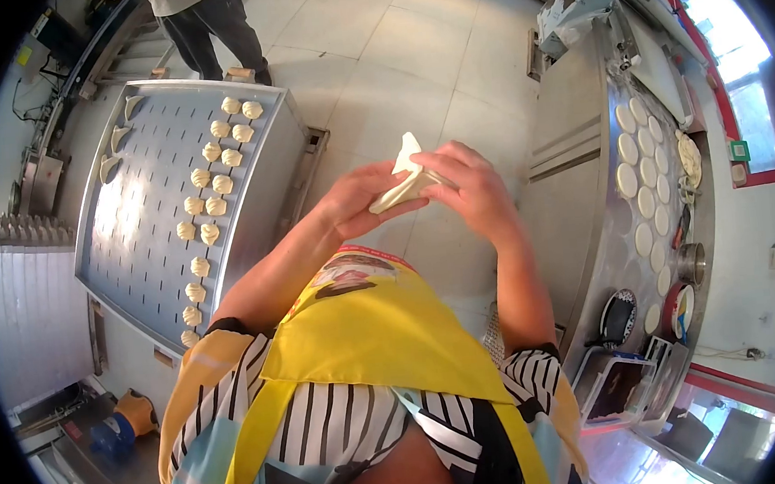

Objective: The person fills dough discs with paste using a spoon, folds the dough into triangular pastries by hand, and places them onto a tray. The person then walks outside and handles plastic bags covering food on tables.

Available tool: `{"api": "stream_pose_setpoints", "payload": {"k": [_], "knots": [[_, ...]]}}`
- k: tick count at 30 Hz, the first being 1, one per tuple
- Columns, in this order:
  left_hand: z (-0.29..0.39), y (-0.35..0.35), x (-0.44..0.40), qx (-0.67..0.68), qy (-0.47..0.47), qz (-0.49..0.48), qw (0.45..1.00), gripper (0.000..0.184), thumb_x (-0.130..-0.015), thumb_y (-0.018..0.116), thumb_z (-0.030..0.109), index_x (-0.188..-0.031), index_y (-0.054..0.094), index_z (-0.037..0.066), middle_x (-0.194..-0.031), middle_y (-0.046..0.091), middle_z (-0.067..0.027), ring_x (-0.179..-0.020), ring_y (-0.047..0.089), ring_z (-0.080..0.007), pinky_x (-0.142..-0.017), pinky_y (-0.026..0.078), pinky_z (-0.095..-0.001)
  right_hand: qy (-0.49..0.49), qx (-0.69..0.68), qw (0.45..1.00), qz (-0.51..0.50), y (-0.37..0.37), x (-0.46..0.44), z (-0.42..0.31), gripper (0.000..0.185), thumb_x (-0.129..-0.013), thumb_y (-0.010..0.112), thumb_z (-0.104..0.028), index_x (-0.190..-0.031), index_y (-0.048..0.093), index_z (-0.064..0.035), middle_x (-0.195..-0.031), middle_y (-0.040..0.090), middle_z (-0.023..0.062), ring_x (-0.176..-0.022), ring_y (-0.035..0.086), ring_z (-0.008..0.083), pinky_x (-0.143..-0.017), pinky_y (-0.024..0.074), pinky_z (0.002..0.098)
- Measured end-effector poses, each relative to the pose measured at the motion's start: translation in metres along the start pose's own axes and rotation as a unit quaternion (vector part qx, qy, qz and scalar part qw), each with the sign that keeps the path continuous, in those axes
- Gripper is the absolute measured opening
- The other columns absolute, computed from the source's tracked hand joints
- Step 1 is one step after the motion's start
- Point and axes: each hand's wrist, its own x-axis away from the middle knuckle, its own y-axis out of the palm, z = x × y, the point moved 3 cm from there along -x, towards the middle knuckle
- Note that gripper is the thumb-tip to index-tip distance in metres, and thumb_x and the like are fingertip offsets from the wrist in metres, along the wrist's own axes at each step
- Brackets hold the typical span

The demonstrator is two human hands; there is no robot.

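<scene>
A pale, flattened piece of dough (pixel 408 186) is held up in front of my yellow apron (pixel 367 334), with one pointed flap sticking upward and its lower part folded. My left hand (pixel 352 196) cradles it from the left, fingers running beneath the fold. On the other side, my right hand (pixel 474 190) pinches the dough between thumb and fingers. Whether there is any filling inside the fold I cannot tell.
On the left stands a slotted metal table (pixel 135 216) with rows of pleated buns (pixel 215 206) and a few folded dough pieces (pixel 109 166). The right counter (pixel 575 200) bears several dough rounds (pixel 627 179), a dark pan (pixel 617 317) and a metal pot (pixel 691 264). Another person (pixel 211 28) stands beyond the table.
</scene>
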Motion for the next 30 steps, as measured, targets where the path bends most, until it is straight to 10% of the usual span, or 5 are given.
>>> {"api": "stream_pose_setpoints", "payload": {"k": [12,26,30], "knots": [[-0.010,-0.015,0.003,-0.009,-0.019,0.050,0.999,0.032,-0.093,0.052,0.013,-0.120,0.049,-0.005,-0.116,0.057,-0.0110,-0.108,0.056,-0.0201,-0.101,0.045,-0.0412,-0.106,-0.008,0.990,-0.089,0.017,-0.013,0.022,0.019,-0.073,0.071,-0.006,-0.090,0.064,-0.0064,-0.081,0.056,0.0057,-0.078,0.058,0.0247,-0.066,0.0493,0.0353],[-0.012,-0.024,-0.002,0.123,0.054,0.024,0.991,0.035,-0.093,0.052,0.013,-0.125,0.043,-0.001,-0.125,0.049,-0.0130,-0.118,0.048,-0.0241,-0.110,0.035,-0.0427,0.130,0.005,0.990,0.056,0.025,0.026,0.057,0.026,-0.079,0.071,-0.012,-0.102,0.059,-0.0049,-0.086,0.060,0.0086,-0.068,0.058,0.0204,-0.060,0.0480,0.0315],[-0.008,-0.013,-0.008,0.111,0.118,-0.010,0.987,0.038,-0.091,0.056,0.013,-0.126,0.044,0.003,-0.125,0.051,-0.0089,-0.119,0.048,-0.0226,-0.110,0.034,-0.0426,0.060,0.030,0.975,0.210,0.019,0.015,0.031,0.032,-0.079,0.071,-0.012,-0.105,0.054,-0.0062,-0.088,0.059,0.0085,-0.071,0.057,0.0208,-0.059,0.0467,0.0308]]}}
